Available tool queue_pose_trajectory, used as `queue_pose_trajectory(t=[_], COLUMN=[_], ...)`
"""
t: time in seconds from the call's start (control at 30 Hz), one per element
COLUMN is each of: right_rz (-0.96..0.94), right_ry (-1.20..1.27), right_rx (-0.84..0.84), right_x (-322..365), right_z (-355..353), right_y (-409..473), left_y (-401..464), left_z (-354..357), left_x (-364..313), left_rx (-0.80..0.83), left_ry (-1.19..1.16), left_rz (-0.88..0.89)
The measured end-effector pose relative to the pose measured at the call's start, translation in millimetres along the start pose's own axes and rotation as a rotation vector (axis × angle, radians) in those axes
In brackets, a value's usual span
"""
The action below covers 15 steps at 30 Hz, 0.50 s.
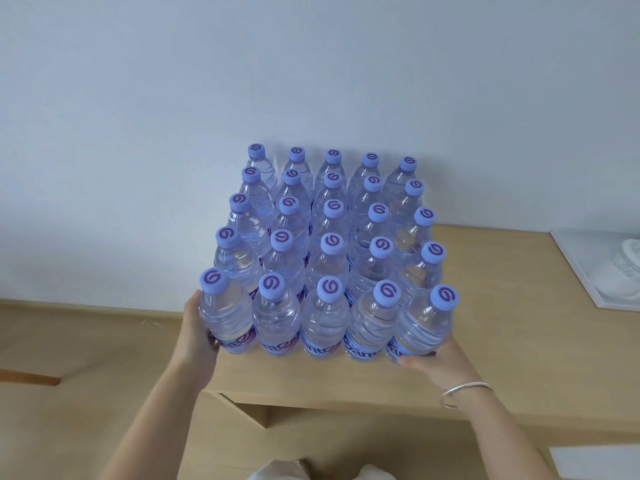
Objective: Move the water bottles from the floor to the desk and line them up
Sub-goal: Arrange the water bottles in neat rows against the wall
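Several clear water bottles [325,265] with lilac caps stand upright in a tight square block on the light wooden desk [502,292], against the white wall. My left hand [197,327] presses flat against the side of the front-left bottle [225,313]. My right hand [436,358], with a silver bracelet at the wrist, cups the base of the front-right bottle [427,323]. Both hands hold the front row from its two ends. The bottles' bases behind the front row are hidden.
A white tray [571,258] holding a white object lies at the desk's right end. The desk's front edge and an open recess [249,414] lie just below the bottles. Wooden floor [69,341] spreads to the left. A white sheet [599,462] sits at bottom right.
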State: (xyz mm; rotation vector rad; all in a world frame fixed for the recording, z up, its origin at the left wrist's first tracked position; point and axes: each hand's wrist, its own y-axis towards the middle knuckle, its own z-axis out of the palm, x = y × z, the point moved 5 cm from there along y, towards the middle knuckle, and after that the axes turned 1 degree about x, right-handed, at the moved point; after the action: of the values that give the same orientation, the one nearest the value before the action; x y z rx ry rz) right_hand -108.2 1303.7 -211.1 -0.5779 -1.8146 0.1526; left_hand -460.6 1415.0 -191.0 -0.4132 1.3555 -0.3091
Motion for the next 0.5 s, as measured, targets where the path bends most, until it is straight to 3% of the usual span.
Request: queue_pose_trajectory(t=[0.07,0.1,0.23,0.4,0.5], right_rz=[0.042,0.052,0.154,0.169,0.11], right_ry=[-0.004,0.048,0.638,0.565,0.521], right_rx=[0.138,0.112,-0.147,0.108,0.101], right_x=[3.1,5.3,15.9,45.3,54.6], right_z=[-11.6,-23.9,-57.9,-23.2,-22.8], right_y=[-3.4,-2.3,12.2,29.9,34.9], left_y=[9.6,15.7,31.8,30.5,31.5], left_z=[-16.8,-22.5,-13.2,14.3,14.8], left_x=[-9.9,-18.1,-51.4,-58.3,-59.0], left_rx=[0.001,-0.003,0.009,0.14,0.2], left_ry=[0.023,0.025,0.03,0.089,0.106], left_rz=[-0.048,-0.06,-0.086,-0.059,-0.031])
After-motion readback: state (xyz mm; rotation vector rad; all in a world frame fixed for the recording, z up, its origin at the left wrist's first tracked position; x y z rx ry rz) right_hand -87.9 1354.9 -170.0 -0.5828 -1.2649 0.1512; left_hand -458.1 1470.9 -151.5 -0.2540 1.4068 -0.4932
